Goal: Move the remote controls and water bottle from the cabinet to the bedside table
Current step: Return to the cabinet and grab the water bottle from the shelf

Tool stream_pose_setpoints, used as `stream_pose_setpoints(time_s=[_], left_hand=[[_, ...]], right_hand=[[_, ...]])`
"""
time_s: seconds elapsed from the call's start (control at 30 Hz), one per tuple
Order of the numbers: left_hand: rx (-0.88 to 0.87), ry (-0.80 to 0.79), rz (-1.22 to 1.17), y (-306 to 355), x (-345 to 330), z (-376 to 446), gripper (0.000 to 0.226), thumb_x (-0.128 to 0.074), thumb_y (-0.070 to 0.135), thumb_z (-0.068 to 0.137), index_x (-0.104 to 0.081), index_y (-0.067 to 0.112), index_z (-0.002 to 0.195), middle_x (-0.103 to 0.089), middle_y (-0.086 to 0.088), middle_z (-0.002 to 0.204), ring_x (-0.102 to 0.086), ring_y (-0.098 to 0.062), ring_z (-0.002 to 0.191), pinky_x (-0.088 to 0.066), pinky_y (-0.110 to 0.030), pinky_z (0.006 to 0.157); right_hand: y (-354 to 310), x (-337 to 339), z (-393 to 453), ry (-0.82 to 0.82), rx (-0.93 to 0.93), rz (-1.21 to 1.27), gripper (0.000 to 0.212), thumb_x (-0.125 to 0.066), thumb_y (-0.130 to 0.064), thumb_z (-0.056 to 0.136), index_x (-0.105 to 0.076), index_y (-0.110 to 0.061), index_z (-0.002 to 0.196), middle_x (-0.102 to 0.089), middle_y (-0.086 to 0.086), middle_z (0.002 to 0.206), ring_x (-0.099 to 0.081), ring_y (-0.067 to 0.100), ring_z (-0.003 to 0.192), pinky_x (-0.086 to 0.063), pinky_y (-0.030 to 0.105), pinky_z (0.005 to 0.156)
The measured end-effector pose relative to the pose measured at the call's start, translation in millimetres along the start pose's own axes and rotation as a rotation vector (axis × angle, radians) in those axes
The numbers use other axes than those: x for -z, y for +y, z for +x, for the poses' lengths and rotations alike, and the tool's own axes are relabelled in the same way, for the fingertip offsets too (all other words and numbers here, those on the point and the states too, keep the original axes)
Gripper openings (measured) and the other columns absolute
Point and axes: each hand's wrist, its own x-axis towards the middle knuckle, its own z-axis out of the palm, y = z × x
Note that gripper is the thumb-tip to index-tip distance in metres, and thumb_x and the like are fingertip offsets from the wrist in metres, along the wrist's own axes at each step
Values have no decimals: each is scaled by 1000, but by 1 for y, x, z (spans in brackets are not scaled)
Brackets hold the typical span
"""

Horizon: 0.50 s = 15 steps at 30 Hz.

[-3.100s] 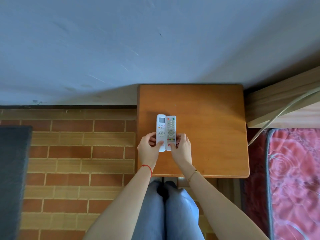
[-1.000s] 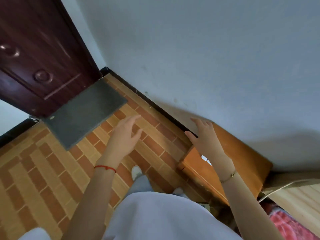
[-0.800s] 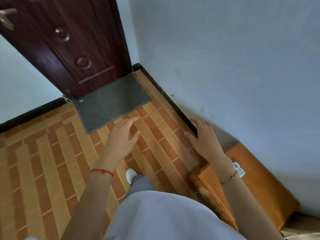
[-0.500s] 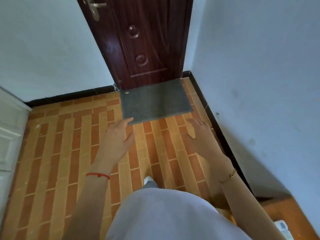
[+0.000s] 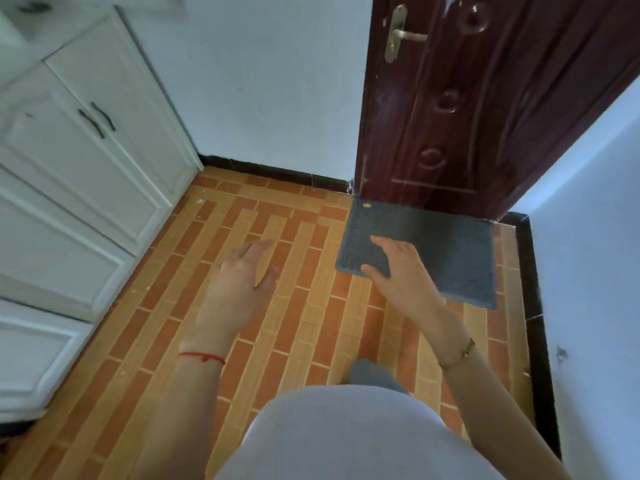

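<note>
You are holding both hands out empty — left hand [image 5: 239, 289] and right hand [image 5: 401, 271], each grip released, fingers spread over the floor [image 5: 298, 327] — ready for the cabinet [image 5: 86, 161] at your left. Remotes and bottle are not showing.

Both arms stretched forward and down, bare to the elbow. Left hand [image 5: 242, 275] empty, palm down, fingers [image 5: 258, 244] loosely together and pointing ahead, thumb splayed to the right. Red thread [image 5: 201, 357] around the left wrist. Right hand [image 5: 398, 268] empty as well, palm down, fingers relaxed and angled up-left, thumb spread toward the left hand. Thin bracelet [image 5: 457, 355] on the right wrist. Hands apart, level with each other, touching nothing.
</note>
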Motion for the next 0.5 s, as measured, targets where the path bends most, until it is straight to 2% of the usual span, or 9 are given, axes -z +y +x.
stream_pose_setpoints(time_s=[0.27, 0.5], left_hand=[[178, 87, 5, -47, 16, 80, 46, -58, 28, 93, -46, 22, 138, -56, -7, 136, -53, -30, 125, -45, -51, 100], [304, 189, -15, -69, 41, 192, 46, -55, 31, 94, -44, 26, 139, -52, -2, 141, -49, -24, 130, -43, -48, 105]], right_hand=[[-35, -22, 138, -135, 160, -18, 54, -59, -29, 93, -41, -15, 142, -47, 5, 141, -31, 21, 138, -33, 38, 111], [-76, -17, 292, -225, 300, -48, 55, -58, -35, 93, -40, -17, 143, -45, 2, 144, -33, 19, 138, -37, 40, 111]])
